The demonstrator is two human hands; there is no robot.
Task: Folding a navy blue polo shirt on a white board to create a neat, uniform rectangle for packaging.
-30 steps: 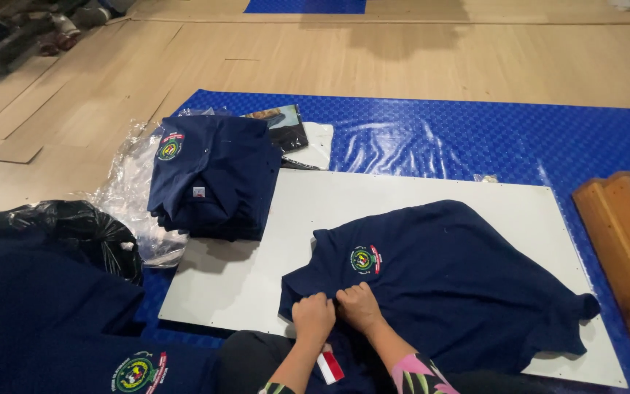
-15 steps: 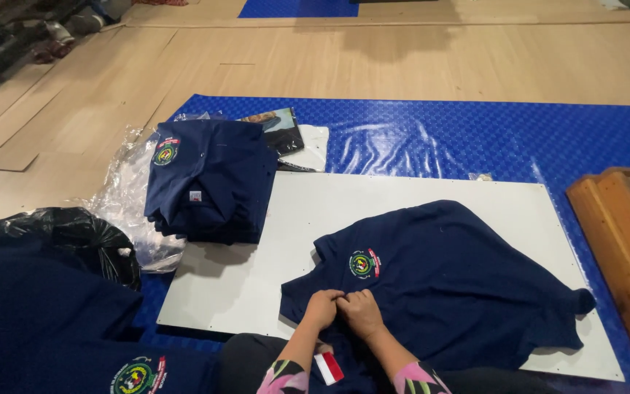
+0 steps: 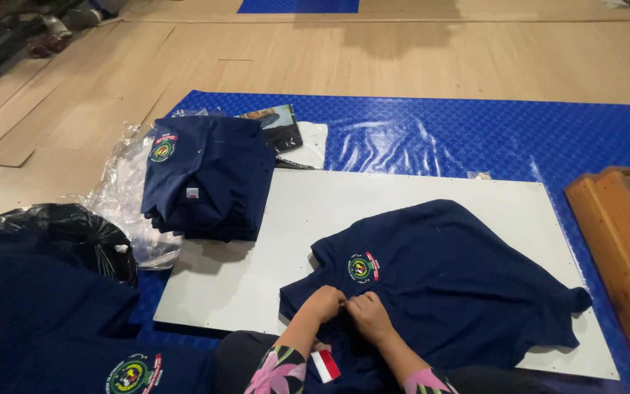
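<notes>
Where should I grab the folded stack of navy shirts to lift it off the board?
Probably by the two long side edges of the folded stack, one hand sliding under each from left and right. It lies flat, partly on the white board and partly on clear plastic wrap, so supporting underneath should keep the layers together.

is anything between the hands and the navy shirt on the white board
Nothing visible is. The left hand and right hand rest directly on the navy shirt near its near edge, side by side. The shirt lies spread on the white board.
</notes>
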